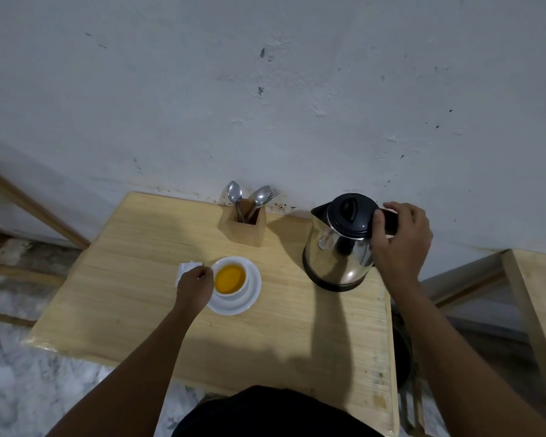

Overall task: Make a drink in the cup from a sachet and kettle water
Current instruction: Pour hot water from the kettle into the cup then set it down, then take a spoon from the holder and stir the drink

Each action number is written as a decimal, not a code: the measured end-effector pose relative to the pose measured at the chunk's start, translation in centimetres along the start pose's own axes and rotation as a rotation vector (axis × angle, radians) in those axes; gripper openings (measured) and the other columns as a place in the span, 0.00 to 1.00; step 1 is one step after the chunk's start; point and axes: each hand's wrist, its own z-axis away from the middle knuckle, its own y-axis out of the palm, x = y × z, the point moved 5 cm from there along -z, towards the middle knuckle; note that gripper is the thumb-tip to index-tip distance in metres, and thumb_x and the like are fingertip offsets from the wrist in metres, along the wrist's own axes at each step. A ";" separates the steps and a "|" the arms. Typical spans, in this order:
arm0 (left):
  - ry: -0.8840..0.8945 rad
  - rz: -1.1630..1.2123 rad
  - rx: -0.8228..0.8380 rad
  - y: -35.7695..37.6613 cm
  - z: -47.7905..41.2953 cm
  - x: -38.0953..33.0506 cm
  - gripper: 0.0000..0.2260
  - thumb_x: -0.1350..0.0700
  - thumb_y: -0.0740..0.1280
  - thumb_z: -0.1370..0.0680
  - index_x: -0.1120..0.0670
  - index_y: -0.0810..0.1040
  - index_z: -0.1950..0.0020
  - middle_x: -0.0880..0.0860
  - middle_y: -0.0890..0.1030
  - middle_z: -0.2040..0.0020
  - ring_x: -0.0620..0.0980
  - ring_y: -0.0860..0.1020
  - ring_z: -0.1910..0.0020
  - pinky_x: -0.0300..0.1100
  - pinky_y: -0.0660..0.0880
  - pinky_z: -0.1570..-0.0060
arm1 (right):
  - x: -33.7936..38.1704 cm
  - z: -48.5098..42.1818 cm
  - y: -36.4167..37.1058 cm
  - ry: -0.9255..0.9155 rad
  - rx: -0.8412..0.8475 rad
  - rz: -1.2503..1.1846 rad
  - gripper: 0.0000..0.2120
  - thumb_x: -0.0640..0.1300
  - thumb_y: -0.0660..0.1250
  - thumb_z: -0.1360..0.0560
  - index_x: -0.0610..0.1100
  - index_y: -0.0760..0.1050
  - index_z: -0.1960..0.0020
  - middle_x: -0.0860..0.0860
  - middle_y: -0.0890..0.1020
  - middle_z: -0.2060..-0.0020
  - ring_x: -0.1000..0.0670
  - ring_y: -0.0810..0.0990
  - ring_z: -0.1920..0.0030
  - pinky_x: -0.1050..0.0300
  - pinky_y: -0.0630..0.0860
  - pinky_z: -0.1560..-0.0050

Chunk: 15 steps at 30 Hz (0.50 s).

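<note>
A white cup (232,290) holding orange liquid stands on a white saucer (252,294) near the middle of the wooden table (139,294). My left hand (194,287) rests against the cup's left side, fingers curled at what seems to be its handle. A white sachet (185,269) lies just left of the cup, partly under that hand. A steel kettle (338,247) with a black lid stands upright at the table's right rear. My right hand (399,241) is wrapped around its black handle (390,220).
A wooden holder (246,227) with spoons and a fork stands at the back edge against the white wall. Another wooden table edge (530,294) is on the right, a wooden frame (29,203) on the left. Marble floor lies below.
</note>
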 end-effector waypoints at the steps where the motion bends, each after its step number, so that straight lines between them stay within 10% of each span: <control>1: 0.024 -0.016 0.007 -0.2 -0.1 -0.1 0.15 0.59 0.59 0.22 0.64 0.73 0.66 0.56 0.74 0.68 0.51 0.72 0.66 0.41 0.67 0.64 | 1.5 0.6 0.1 -0.058 -0.033 0.025 0.11 0.49 0.66 0.24 0.45 0.78 0.45 0.47 0.77 0.47 0.47 0.75 0.44 0.45 0.67 0.36; 7: 0.089 -0.029 0.196 -0.8 -1.3 -0.3 0.16 0.60 0.63 0.22 0.51 0.73 0.70 0.49 0.74 0.69 0.50 0.74 0.66 0.44 0.71 0.60 | 11.8 3.1 4.2 -0.447 0.044 -0.136 0.06 0.41 0.68 0.27 0.43 0.82 0.52 0.47 0.79 0.53 0.49 0.78 0.52 0.52 0.74 0.49; 15: 0.169 -0.063 0.409 -1.6 -2.5 -0.2 0.07 0.60 0.63 0.22 0.58 0.80 0.54 0.53 0.79 0.57 0.43 0.74 0.61 0.32 0.69 0.62 | 15.7 3.4 18.8 0.128 0.921 -0.072 0.10 0.52 0.65 0.24 0.51 0.80 0.46 0.55 0.81 0.52 0.51 0.80 0.49 0.52 0.77 0.48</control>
